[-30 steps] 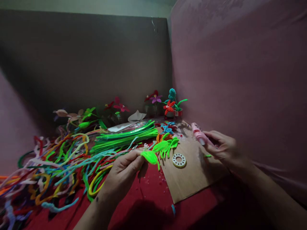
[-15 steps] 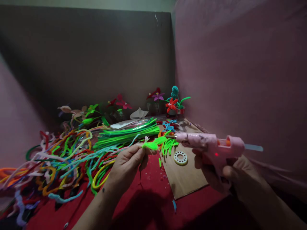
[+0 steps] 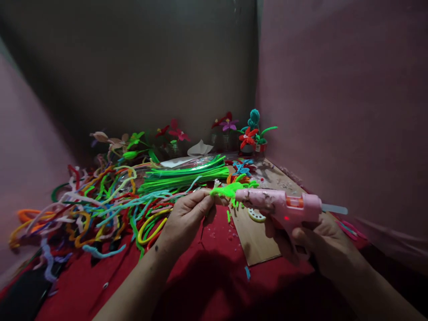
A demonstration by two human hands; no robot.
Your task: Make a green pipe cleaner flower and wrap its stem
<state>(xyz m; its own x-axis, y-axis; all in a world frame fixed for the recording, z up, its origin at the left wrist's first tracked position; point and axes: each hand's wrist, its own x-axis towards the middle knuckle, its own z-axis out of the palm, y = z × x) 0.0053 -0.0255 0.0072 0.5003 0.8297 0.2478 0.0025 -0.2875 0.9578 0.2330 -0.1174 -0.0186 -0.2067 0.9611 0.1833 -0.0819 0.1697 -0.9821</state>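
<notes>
My left hand [image 3: 192, 214] pinches a bright green pipe-cleaner flower [image 3: 225, 190] by its base, with a white tuft at its near end and a thin dark stem hanging below the fingers. Wrapped round the handle of a pink hot glue gun [image 3: 270, 200] is my right hand [image 3: 310, 240]. The gun's red light is lit and a clear glue stick [image 3: 334, 208] sticks out of its back. Its nozzle points left at the green petals; the tip is hidden among them, so I cannot tell whether it touches.
Loose coloured pipe cleaners [image 3: 113, 205] heap up on the left, beside a green bundle [image 3: 187, 174]. A brown board [image 3: 254, 243] bears a white ring with holes [image 3: 257, 215]. Finished pipe-cleaner flowers [image 3: 247, 138] stand at the back. Red cloth [image 3: 214, 263] covers the table.
The glue gun has moved left and its nozzle has come in to the green petals. My view has shifted slightly. Both hands keep their hold.
</notes>
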